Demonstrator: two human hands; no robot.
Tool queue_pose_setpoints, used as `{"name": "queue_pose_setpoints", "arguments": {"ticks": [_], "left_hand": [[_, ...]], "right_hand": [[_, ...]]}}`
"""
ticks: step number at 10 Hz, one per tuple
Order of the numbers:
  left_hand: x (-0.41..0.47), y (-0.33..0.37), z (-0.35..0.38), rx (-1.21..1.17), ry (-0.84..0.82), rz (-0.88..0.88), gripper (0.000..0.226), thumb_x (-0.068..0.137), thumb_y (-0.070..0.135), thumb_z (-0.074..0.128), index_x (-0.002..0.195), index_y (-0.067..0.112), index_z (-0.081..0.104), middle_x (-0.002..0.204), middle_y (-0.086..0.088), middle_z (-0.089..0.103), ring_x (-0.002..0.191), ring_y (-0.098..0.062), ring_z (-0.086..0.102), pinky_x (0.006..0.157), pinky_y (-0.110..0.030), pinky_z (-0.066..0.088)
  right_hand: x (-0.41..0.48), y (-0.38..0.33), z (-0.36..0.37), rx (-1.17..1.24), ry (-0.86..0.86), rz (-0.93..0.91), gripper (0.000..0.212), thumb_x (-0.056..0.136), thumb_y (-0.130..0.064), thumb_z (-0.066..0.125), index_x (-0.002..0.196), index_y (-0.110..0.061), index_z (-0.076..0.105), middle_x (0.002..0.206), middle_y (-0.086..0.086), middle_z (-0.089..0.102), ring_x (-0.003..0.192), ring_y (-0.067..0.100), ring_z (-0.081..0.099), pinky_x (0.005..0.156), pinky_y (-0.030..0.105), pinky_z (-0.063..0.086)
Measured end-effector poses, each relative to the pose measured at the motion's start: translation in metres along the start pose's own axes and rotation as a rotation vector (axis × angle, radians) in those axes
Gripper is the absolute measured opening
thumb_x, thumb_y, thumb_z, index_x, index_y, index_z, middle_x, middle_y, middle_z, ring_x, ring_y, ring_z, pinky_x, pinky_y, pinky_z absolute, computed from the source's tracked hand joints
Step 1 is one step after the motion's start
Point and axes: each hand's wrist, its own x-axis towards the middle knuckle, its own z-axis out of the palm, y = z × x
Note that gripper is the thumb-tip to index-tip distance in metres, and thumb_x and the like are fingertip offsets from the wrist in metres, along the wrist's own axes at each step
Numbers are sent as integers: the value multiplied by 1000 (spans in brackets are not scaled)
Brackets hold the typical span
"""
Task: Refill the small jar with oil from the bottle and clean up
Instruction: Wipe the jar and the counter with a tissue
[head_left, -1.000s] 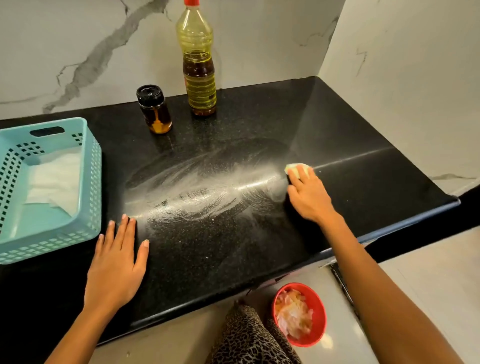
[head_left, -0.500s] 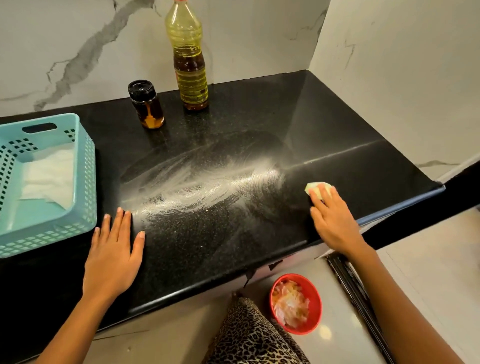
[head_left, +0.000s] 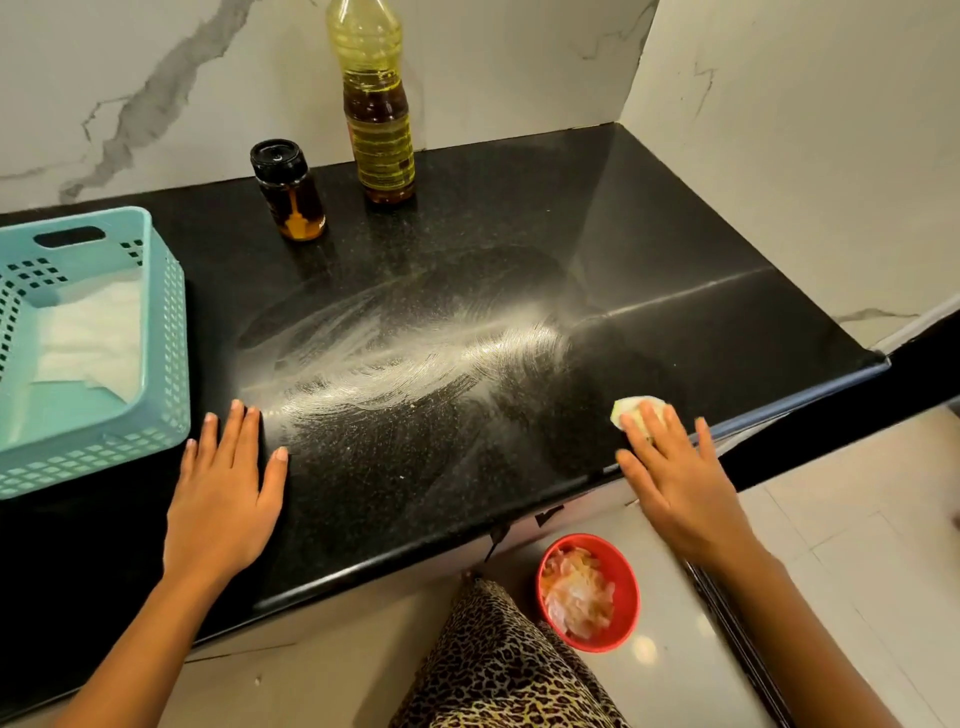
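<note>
At the far left a basket (head_left: 174, 364) sits on the counter (head_left: 675, 234) with white paper (head_left: 93, 338) lying in it, probably kept there as clean wiping stock within reach. Just right of it the left hand (head_left: 223, 499) lies flat on the stone near the front edge, fingers straight and together, holding nothing. It looks planted there to brace the body while the other arm works. Further back, near the wall, the jar (head_left: 291, 192) stands upright with its black lid on and amber oil inside. The bottle (head_left: 376, 119) stands upright just to its right, apart from it, its cap cut off by the top of the frame. Both seem parked at the back to keep them out of the wiping. That suggests the refill is done and the clean-up is in hand. Across the middle of the counter runs a pale streaked smear (head_left: 405, 353), curved as wiping strokes would leave it, so more passes look needed there. Further right, close to the front edge, the right hand (head_left: 680, 483) presses a small pale wad (head_left: 636, 408) onto the stone with straight, spread fingers, not curled round it. The two hands are well apart. On the floor below, between the arms, a red bowl (head_left: 626, 582) holds crumpled tissues (head_left: 576, 592), likely the used ones, placed where a spent wad can be dropped from the edge.
</note>
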Motion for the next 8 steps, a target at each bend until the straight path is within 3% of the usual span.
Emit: {"name": "queue_pose_setpoints", "arguments": {"ticks": [1,3,4,5,6,7,8], "left_hand": [[0,1,0,-3,-1,-3,59,96,39,28,146,10,15,155,-4,9,143,-20,1,116,-38,3],[0,1,0,-4,-2,-7,59,96,39,28,146,12,14,155,-2,7,143,-19,-1,117,-37,2],[0,-1,0,-6,4,-6,59,96,39,28,146,12,15,155,-2,7,143,-19,-1,116,-37,1],[0,0,1,-10,11,-2,59,96,39,29,146,12,15,155,-2,8,143,-19,-1,116,-36,1],[2,0,1,-13,13,-1,59,96,39,29,146,11,15,155,-3,8,143,-19,-1,117,-37,2],[1,-1,1,-9,11,-4,59,96,39,29,146,11,16,155,-2,8,143,-19,-1,117,-37,2],[0,-2,2,-14,14,-7,59,96,40,28,146,12,15,155,-2,8,143,-18,-1,117,-37,2]], "right_hand": [[33,-44,-4,72,-38,-31,71,91,-57,21,149,-16,13,157,7,3,144,24,-5,117,37,-2],[-26,-104,22,10,-67,-469,78,91,-66,18,149,-13,11,157,7,3,144,24,-4,117,35,-3],[-33,-81,20,-10,-46,-439,75,91,-66,13,148,-18,8,156,3,1,144,24,0,116,31,-6],[-2,-48,7,7,-68,-251,84,80,-73,-6,146,-21,-1,156,3,-7,143,20,-11,114,27,-14],[34,-56,0,23,-66,-152,85,81,-69,1,148,-17,4,157,6,-5,143,21,-12,115,31,-9],[51,-115,5,68,-70,-266,77,89,-62,23,149,-14,10,157,8,-1,144,24,-6,118,38,-1],[23,-150,20,100,-80,-480,80,88,-66,23,148,-14,15,157,7,4,144,24,-4,118,39,0]]}}
